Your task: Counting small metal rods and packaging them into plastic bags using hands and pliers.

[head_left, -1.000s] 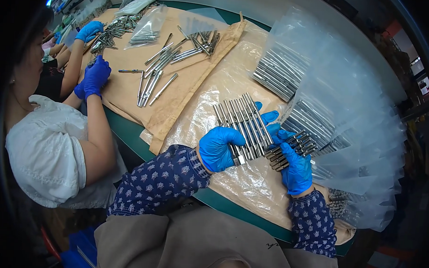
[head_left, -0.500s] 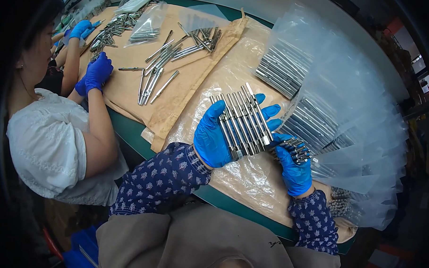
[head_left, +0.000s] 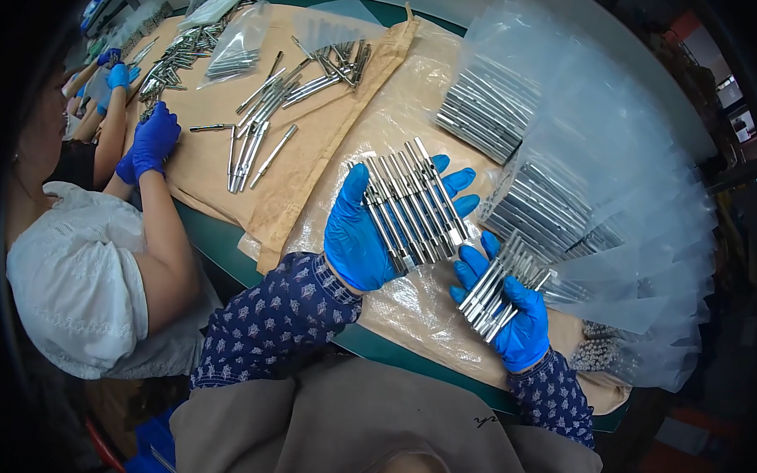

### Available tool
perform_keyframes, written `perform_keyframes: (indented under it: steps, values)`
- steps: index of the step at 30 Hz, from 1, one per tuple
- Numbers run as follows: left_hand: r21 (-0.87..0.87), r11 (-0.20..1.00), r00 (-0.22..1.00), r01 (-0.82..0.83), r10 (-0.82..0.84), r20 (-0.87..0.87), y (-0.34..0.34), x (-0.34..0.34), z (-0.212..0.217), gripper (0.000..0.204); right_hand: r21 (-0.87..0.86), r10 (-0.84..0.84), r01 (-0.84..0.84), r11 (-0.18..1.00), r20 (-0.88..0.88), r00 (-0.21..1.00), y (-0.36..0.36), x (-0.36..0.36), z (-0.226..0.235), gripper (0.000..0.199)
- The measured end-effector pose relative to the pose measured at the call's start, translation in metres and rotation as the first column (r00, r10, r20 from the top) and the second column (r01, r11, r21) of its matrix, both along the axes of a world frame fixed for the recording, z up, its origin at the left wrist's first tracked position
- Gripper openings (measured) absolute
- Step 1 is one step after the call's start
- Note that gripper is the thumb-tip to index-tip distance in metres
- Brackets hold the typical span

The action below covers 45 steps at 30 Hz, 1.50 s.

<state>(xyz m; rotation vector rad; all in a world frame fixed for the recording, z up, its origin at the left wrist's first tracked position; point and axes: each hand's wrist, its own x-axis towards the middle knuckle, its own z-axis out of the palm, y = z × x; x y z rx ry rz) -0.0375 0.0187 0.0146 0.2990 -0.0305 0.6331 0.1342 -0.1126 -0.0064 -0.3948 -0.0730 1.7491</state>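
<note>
- Step in hand, as judged: rods laid out and looked over by hand, part in your left, part in your right.
- Next move, as judged: it called for a steady left palm, since a tilt could have let rods slide out of line, and for a firm right hold.
- Left hand [head_left: 357,240]: yours, blue-gloved, fingers spread beneath the metal and not wrapped round it; thumb raised at the left side.
- Row of rods [head_left: 409,206]: several, silver, side by side across that palm; your fingertips showed beyond its right edge, its lower ends pointed toward your right hand.
- Right hand [head_left: 525,329]: yours, blue-gloved, fingers and thumb curled in a grip.
- Bundle of rods [head_left: 498,286]: silver, slanted, between that thumb and those fingers, ends jutting out both ways. It lay near the row; contact between the two could not be told.
- Sheet [head_left: 426,80]: clear plastic, under both your hands.
- Bags [head_left: 487,111]: clear, filled with rods, beyond your right hand.
- Loose rods [head_left: 271,99]: scattered on brown paper, well apart from your left hand.
- Co-worker's hand [head_left: 158,135]: purple-gloved, far left.
</note>
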Motion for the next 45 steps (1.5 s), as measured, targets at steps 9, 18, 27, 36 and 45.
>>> perform_keyframes:
  steps: [9, 18, 27, 36, 45]
  values:
    - [0.042, 0.999, 1.000, -0.011, 0.010, 0.023, 0.005, 0.001, -0.004, 0.094, 0.149, 0.094, -0.084, 0.985, -0.062, 0.994, 0.008, -0.002, 0.010, 0.090]
    - [0.074, 0.995, 0.998, -0.066, 0.067, -0.013, 0.000, 0.002, 0.005, 0.111, 0.102, 0.068, -0.056, 0.993, -0.120, 0.990, 0.008, -0.004, 0.011, 0.107]
    - [0.022, 0.999, 0.998, -0.039, 0.040, -0.040, -0.003, -0.001, 0.002, 0.109, 0.083, 0.051, -0.046, 0.995, -0.051, 0.997, 0.007, -0.003, 0.010, 0.101]
    - [-0.030, 0.998, 0.999, -0.053, 0.053, -0.005, -0.009, -0.003, 0.000, 0.113, 0.051, 0.027, -0.023, 0.998, -0.072, 0.997, 0.007, -0.009, 0.013, 0.096]
    - [-0.008, 0.994, 0.993, -0.108, 0.107, -0.043, -0.012, -0.013, 0.001, 0.116, 0.067, 0.041, -0.037, 0.997, -0.066, 0.997, 0.008, -0.006, 0.012, 0.097]
